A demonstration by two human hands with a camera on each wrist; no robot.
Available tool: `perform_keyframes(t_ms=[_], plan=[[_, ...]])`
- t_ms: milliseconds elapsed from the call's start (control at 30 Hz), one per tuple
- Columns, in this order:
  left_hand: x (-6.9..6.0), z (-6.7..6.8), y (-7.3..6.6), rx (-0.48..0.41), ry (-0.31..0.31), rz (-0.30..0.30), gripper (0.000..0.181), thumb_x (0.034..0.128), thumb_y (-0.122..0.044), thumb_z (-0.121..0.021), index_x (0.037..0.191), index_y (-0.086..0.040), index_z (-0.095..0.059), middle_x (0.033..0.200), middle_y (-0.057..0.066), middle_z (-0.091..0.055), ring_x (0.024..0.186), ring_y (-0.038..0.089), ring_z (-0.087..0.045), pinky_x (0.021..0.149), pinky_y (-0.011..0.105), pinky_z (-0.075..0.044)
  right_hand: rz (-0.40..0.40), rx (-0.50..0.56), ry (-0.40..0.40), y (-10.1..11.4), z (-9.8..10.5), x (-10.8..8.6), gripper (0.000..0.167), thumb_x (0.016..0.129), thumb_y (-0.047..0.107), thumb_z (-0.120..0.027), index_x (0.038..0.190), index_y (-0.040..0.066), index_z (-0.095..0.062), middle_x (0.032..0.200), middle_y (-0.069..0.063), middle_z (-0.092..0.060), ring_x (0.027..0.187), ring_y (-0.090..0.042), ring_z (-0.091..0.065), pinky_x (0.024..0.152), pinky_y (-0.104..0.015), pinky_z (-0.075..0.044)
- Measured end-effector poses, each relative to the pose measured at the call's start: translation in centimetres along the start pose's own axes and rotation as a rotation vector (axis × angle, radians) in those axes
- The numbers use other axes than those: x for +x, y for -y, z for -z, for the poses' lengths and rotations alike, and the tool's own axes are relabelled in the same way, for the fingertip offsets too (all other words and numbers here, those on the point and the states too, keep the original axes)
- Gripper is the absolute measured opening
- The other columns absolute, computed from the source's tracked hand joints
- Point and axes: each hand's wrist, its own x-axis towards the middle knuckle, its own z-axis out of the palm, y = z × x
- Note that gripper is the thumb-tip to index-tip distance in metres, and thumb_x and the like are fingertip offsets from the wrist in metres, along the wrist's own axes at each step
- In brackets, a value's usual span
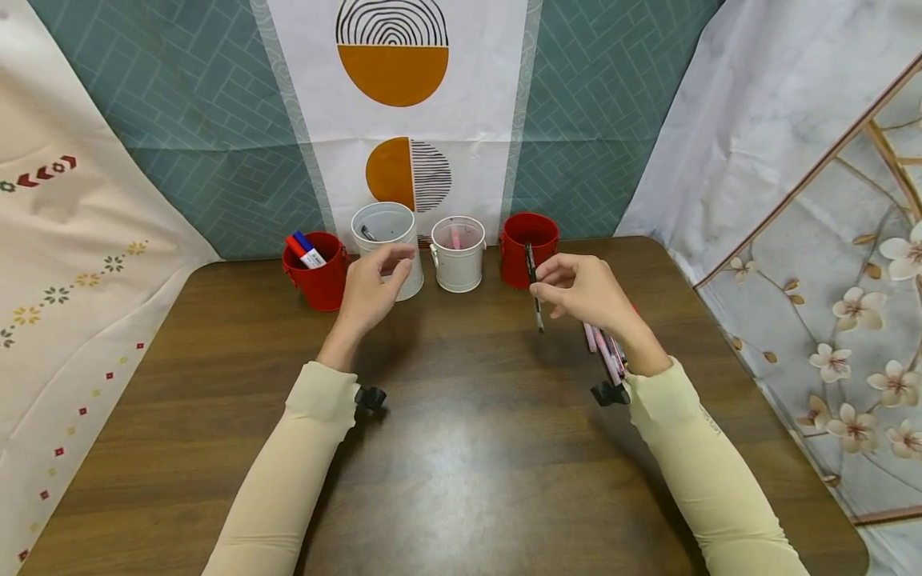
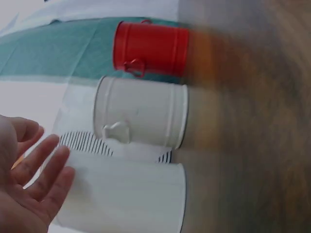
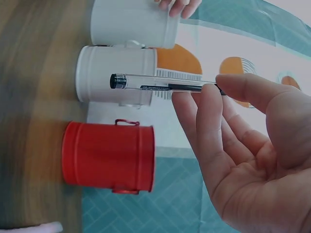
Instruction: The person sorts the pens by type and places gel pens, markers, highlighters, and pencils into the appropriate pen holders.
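Observation:
My right hand pinches a black pen with a clear barrel between thumb and fingers, in front of the right red bucket. In the head view the pen hangs nearly upright above the table. My left hand, fingers loosely bent and holding nothing, is beside the tall white bucket; a dark pen shows inside that bucket. Between the hands stands a smaller white bucket with a pink pen in it. At left, another red bucket holds a red and a blue marker.
Several pink and dark pens lie on the wooden table, partly hidden under my right forearm. The buckets stand in a row near the table's back edge, before a patterned cloth. Flowered cloth hangs on the right.

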Motion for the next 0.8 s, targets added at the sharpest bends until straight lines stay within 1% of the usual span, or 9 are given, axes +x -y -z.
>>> perform_keyframes(t_ms=[133,233,300,367,400,467,600,700,800], plan=[[0.1,1.4,0.4,-0.003,-0.129,0.0,0.028,0.103,-0.019,-0.069,0.129,-0.01,-0.073,0.125,0.008,-0.076,0.108,0.025,-0.074,0.099,0.041,-0.06,0.001,0.033,-0.019,0.8,-0.3,0.3,0.021,0.095,0.017,-0.081,0.111,0.007,-0.072,0.101,-0.011,-0.077,0.075,-0.025,-0.075,0.066,-0.042,-0.066],[0.3,2.2,0.9,-0.013,-0.224,0.011,0.031,0.1004,-0.017,-0.07,0.13,-0.009,-0.072,0.125,0.01,-0.075,0.106,0.027,-0.073,0.096,0.041,-0.06,-0.002,0.059,-0.032,1.4,-0.5,0.5,0.021,0.095,0.017,-0.081,0.11,0.007,-0.072,0.101,-0.011,-0.077,0.075,-0.025,-0.075,0.068,-0.045,-0.066],[0.4,2.5,1.3,-0.022,-0.269,0.02,0.036,0.0989,-0.015,-0.071,0.134,-0.007,-0.068,0.129,0.013,-0.071,0.109,0.031,-0.071,0.099,0.044,-0.059,-0.001,0.08,-0.04,1.8,-0.6,0.7,0.021,0.095,0.017,-0.081,0.111,0.007,-0.072,0.101,-0.011,-0.077,0.074,-0.025,-0.074,0.069,-0.047,-0.066],[0.5,2.7,1.8,-0.03,-0.294,0.037,0.044,0.0977,-0.015,-0.071,0.14,-0.006,-0.063,0.134,0.016,-0.066,0.115,0.033,-0.067,0.104,0.046,-0.056,0.002,0.1,-0.047,2.2,-0.7,0.8,0.022,0.095,0.017,-0.081,0.111,0.006,-0.072,0.101,-0.012,-0.078,0.075,-0.025,-0.075,0.069,-0.046,-0.066],[0.6,2.7,2.1,-0.038,-0.296,0.049,0.049,0.0976,-0.016,-0.071,0.144,-0.006,-0.059,0.138,0.016,-0.062,0.119,0.033,-0.065,0.106,0.047,-0.055,0.004,0.11,-0.049,2.4,-0.7,0.9,0.022,0.095,0.017,-0.081,0.112,0.006,-0.072,0.102,-0.012,-0.077,0.076,-0.025,-0.075,0.069,-0.045,-0.066],[0.7,2.6,2.8,-0.063,-0.28,0.077,0.058,0.0985,-0.018,-0.07,0.152,-0.007,-0.05,0.147,0.017,-0.055,0.129,0.033,-0.06,0.113,0.048,-0.051,0.01,0.128,-0.056,2.9,-0.8,1.0,0.023,0.095,0.016,-0.081,0.112,0.005,-0.071,0.102,-0.013,-0.077,0.078,-0.024,-0.075,0.069,-0.044,-0.066],[0.8,2.2,3.9,-0.126,-0.219,0.133,0.072,0.1015,-0.023,-0.068,0.162,-0.006,-0.033,0.162,0.015,-0.042,0.146,0.032,-0.048,0.123,0.049,-0.04,0.03,0.167,-0.065,3.5,-1.1,1.3,0.022,0.095,0.015,-0.081,0.113,0.005,-0.071,0.102,-0.013,-0.076,0.082,-0.024,-0.076,0.068,-0.04,-0.066],[0.6,2.1,4.4,-0.134,-0.185,0.151,0.078,0.1029,-0.026,-0.067,0.165,-0.006,-0.025,0.169,0.015,-0.036,0.154,0.032,-0.04,0.126,0.051,-0.034,0.057,0.21,-0.066,3.8,-1.6,1.6,0.022,0.095,0.015,-0.081,0.112,0.004,-0.071,0.101,-0.014,-0.077,0.083,-0.023,-0.076,0.068,-0.04,-0.066],[0.5,2.1,4.8,-0.112,-0.152,0.159,0.082,0.1038,-0.03,-0.065,0.168,-0.007,-0.019,0.172,0.014,-0.03,0.158,0.031,-0.034,0.128,0.051,-0.03,0.068,0.257,-0.064,3.7,-2.2,1.8,0.023,0.095,0.015,-0.081,0.111,0.001,-0.071,0.099,-0.013,-0.077,0.082,-0.022,-0.076,0.067,-0.038,-0.066]])
